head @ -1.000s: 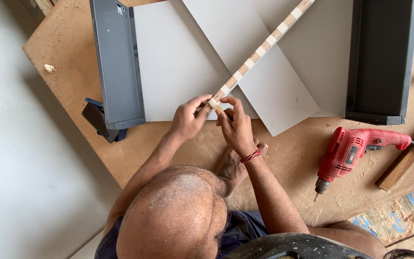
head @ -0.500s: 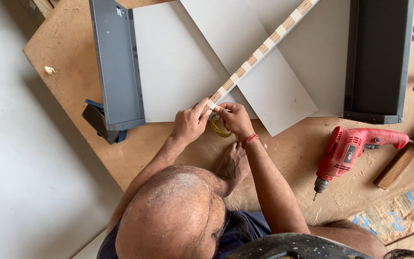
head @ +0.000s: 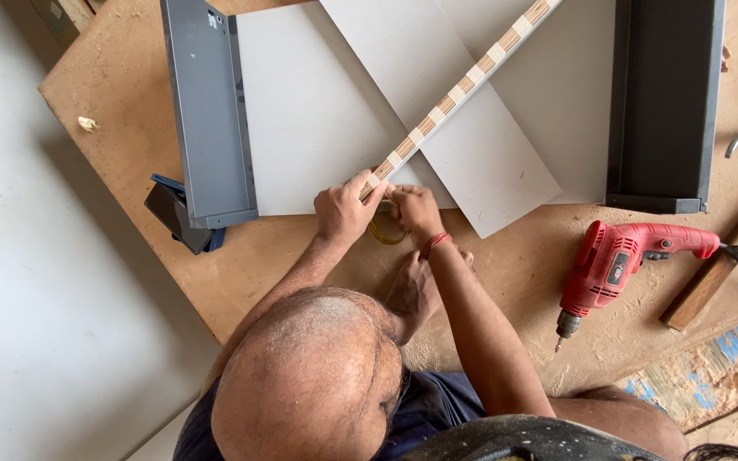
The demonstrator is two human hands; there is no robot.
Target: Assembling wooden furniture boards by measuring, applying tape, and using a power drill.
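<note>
At the near edge of the plywood board (head: 121, 111), both hands are meeting on the end of a long taped strip (head: 459, 87).

Near the middle of that edge, the left hand (head: 345, 210) is pinching the strip's near end, fingers curled tight around it, while the right hand (head: 414, 211), wearing a red wrist thread, is closing over a roll of tape (head: 383, 230) just beside it. From there the strip is running diagonally across a pale panel (head: 471, 162) toward the far right corner. A grey drawer side (head: 208, 111) is standing at the left edge, a dark one (head: 664, 102) at the right. A red drill (head: 617, 265) is lying well right of the hands.
</note>
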